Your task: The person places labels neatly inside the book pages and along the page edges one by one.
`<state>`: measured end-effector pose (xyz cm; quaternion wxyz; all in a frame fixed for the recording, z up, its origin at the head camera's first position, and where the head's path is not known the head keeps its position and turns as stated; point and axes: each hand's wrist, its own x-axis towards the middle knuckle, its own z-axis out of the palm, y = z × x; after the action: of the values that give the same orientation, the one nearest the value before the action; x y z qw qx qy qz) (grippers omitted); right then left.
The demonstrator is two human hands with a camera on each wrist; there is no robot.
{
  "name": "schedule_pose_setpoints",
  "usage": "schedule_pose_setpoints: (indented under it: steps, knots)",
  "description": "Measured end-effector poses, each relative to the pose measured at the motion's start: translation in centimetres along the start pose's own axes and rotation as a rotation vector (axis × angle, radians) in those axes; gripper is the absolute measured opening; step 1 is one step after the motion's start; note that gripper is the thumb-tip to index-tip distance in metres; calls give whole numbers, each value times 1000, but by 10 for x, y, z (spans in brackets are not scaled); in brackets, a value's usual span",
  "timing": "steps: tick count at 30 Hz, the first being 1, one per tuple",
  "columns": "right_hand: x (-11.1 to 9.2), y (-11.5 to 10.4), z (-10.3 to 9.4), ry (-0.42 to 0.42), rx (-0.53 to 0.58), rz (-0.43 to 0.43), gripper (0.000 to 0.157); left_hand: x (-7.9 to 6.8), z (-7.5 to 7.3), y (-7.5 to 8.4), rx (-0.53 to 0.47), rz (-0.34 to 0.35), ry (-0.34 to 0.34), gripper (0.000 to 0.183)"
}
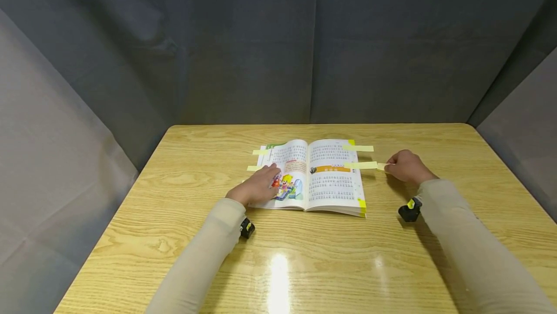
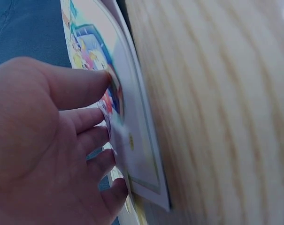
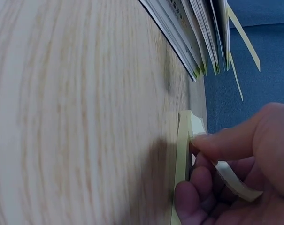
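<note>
An open book [image 1: 332,188], with printed text and a cartoon picture, lies on the table. My left hand [image 1: 257,186] rests on its left page, fingers loosely extended; the left wrist view shows the thumb on the picture [image 2: 92,49]. To the right of the book, my right hand [image 1: 408,166] pinches a pale yellow sticky note strip [image 3: 238,182] between thumb and finger. Another yellow strip [image 3: 180,157], long and thicker-looking, is beside those fingers, near the tabletop. Yellow sticky strips [image 1: 364,148] stick out past both side edges of the book.
The wooden table [image 1: 322,261] spreads around the book, its back edge close to a dark grey curtain [image 1: 248,48]. Lighter grey panels [image 1: 48,159] stand at the sides. A small black camera [image 1: 410,210] is on the right wrist, another [image 1: 247,228] on the left.
</note>
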<state>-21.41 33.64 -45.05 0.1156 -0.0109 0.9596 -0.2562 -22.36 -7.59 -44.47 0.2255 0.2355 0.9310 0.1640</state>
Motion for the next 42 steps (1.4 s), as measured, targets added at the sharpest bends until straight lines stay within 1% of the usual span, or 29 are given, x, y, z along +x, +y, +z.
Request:
schedule_pose_setpoints:
  steps: [2,8,11,16,20,24,28,31,36,39,42]
  knots:
    - [-1,0,-1,-1,-7,-1,26,0,0,0,0,3,1,64]
    - [-2,3,-2,-5,-5,5,38,0,0,0,3,12,4,64]
    - [-2,4,-1,-7,15,14,36,1,-1,1,11,17,2,64]
    - [-1,6,0,2,25,20,29,0,-1,1,8,16,1,64]
    - [-2,5,2,19,20,12,28,0,-2,2,5,14,2,63]
    - [-2,5,3,37,21,-2,32,0,-1,0,6,11,1,63]
    - [-3,7,6,42,27,-13,39,1,-1,-2,1,12,-1,64]
    - [-4,8,7,49,41,-9,41,0,-2,-1,1,16,-3,64]
    - [-9,0,7,56,77,-8,39,-1,-2,0,0,20,-1,64]
    - [-13,-11,6,62,98,-29,34,0,-1,0,-2,18,1,64]
    - [-18,-23,5,66,146,-35,29,0,0,0,-7,12,5,64]
